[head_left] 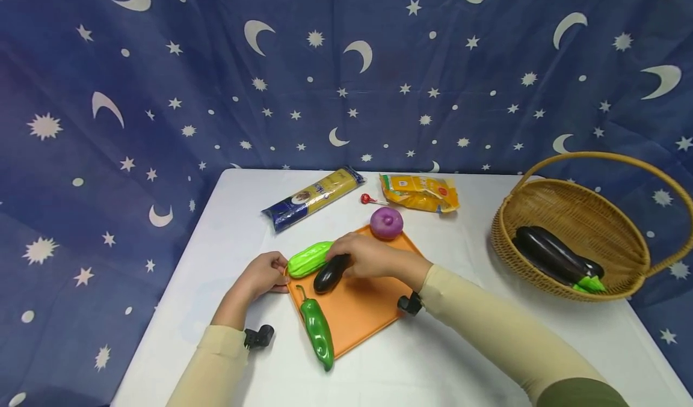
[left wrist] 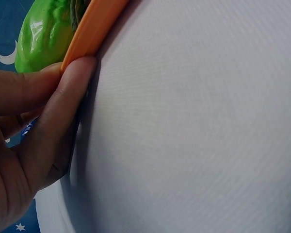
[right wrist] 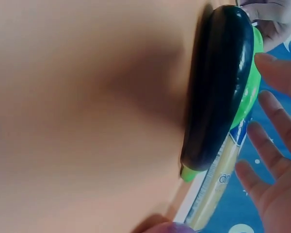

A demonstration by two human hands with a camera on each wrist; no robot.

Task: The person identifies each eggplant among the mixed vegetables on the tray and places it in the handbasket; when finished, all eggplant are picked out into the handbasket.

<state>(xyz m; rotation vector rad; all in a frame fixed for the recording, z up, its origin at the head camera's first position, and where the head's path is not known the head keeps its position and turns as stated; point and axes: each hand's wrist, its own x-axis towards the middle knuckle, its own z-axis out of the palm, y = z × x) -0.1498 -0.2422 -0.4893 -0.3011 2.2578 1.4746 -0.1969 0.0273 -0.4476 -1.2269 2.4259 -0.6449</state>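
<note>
My left hand [head_left: 264, 275] pinches the left corner of an orange tray [head_left: 364, 312] between thumb and fingers; the left wrist view shows the grip on the tray's rim [left wrist: 98, 26]. Over the tray, my right hand [head_left: 369, 257] hovers at a dark eggplant [head_left: 329, 276]. In the right wrist view its fingers [right wrist: 276, 155] are spread and stand apart from the eggplant [right wrist: 220, 87], which lies on the tray. A light-green bitter melon [head_left: 310, 259] lies behind the eggplant. A long green pepper [head_left: 317, 330] lies along the tray's front-left edge, its tip past the rim.
A purple onion [head_left: 387, 223] sits at the tray's far corner. Behind are a blue-and-yellow pasta pack [head_left: 315, 199], a red lollipop [head_left: 366, 198] and an orange-yellow packet [head_left: 420, 193]. At the right, a wicker basket [head_left: 500, 238] with a tall handle holds dark eggplants [head_left: 552, 253].
</note>
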